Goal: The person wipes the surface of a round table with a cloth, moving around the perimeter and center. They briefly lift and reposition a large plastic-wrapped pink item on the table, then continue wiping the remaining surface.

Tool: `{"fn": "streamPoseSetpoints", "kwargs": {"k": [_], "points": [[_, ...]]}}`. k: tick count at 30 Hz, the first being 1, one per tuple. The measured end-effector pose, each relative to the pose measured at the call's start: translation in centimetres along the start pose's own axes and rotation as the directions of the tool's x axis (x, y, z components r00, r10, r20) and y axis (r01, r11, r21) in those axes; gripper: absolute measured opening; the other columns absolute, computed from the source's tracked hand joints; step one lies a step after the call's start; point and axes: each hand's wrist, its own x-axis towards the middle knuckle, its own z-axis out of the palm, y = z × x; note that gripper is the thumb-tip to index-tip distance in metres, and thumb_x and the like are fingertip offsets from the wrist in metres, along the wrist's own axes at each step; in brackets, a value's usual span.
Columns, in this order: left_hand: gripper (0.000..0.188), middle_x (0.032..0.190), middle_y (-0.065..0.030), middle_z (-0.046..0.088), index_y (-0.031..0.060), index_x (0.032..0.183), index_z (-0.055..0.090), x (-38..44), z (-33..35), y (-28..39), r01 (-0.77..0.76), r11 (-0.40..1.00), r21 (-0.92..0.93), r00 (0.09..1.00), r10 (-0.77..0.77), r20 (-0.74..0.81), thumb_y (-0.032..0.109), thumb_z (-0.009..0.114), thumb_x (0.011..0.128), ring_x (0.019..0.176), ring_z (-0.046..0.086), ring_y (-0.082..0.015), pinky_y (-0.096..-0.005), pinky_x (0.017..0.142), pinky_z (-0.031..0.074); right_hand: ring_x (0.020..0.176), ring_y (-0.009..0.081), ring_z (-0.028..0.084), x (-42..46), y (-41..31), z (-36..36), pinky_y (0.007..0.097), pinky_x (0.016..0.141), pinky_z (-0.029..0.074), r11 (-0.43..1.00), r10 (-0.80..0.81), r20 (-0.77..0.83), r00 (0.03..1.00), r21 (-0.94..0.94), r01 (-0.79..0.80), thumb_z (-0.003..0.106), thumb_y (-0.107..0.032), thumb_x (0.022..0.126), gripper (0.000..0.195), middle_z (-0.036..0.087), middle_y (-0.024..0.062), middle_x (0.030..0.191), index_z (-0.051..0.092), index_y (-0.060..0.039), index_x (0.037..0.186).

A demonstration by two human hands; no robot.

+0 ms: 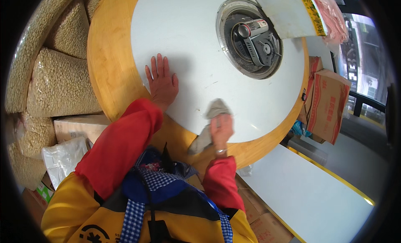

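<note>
My left hand [163,83] lies flat on the white tabletop [175,30], palm down with the fingers spread and nothing in it. Under my right hand [221,128] a grey-beige cloth [218,107] is pressed against the table near its front edge. Part of that cloth trails over the wooden rim [178,130]. The right hand and cloth look slightly blurred. Beyond the hands, a round metal-rimmed recess [228,59] in the table holds a burner [266,49]. On the burner rests a metal can [253,27], tipped on its side.
Clear bags of pale beans or nuts [59,86] are stacked at the left, above a cardboard box [80,127]. A pale panel [285,14] overhangs the recess's far right side. Cardboard cartons [327,105] stand beyond the right rim. A white board [310,193] lies lower right.
</note>
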Motion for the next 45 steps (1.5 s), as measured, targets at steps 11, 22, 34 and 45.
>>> {"fn": "streamPoseSetpoints", "kwargs": {"k": [11,22,34,45], "points": [[0.074,0.171,-0.0192,0.016,-0.0027,0.159,0.028,0.0,0.0,-0.1,0.027,0.999,-0.02,1.0,-0.027,0.011,0.03,0.055,0.099,0.159,0.009,-0.0394,-0.0611,0.127,0.006,0.095,0.0352,0.068,-0.1,-13.7,3.8,0.0461,0.072,0.056,0.999,0.033,0.253,0.967,0.017,-0.039,0.076,-0.026,0.086,0.016,0.068,0.0109,0.098,0.071,-0.0181,0.099],[0.069,0.169,-0.0189,0.02,-0.002,0.158,0.033,0.3,-0.8,0.1,0.05,0.995,-0.086,0.998,-0.047,0.043,0.026,0.057,0.099,0.157,0.016,-0.0398,-0.0627,0.126,0.011,0.103,0.0266,0.07,8.1,3.6,-4.7,0.0392,0.087,0.054,0.682,0.591,0.471,0.654,0.141,-0.718,0.079,-0.042,0.089,0.056,0.072,0.0177,0.12,0.065,-0.0043,0.127],[0.069,0.171,-0.0211,0.016,-0.0035,0.159,0.03,0.5,-1.3,-0.2,0.058,0.994,-0.092,0.996,-0.051,0.078,0.028,0.051,0.102,0.159,0.011,-0.04,-0.0611,0.126,0.008,0.097,0.0367,0.064,3.3,-10.6,2.3,0.0444,0.087,0.05,0.981,-0.134,0.379,0.916,0.183,0.068,0.074,-0.004,0.078,0.027,0.07,0.0136,0.099,0.071,-0.0076,0.104],[0.069,0.171,-0.0223,0.016,-0.004,0.159,0.028,0.4,-1.2,-0.2,0.047,0.991,-0.122,0.996,-0.037,0.078,0.027,0.05,0.102,0.159,0.009,-0.0406,-0.0607,0.127,0.007,0.083,0.0377,0.068,4.0,-8.2,0.8,0.0476,0.072,0.054,0.985,0.051,0.338,0.94,-0.171,0.008,0.071,-0.009,0.087,0.005,0.071,0.0148,0.09,0.069,-0.0065,0.091]]}}
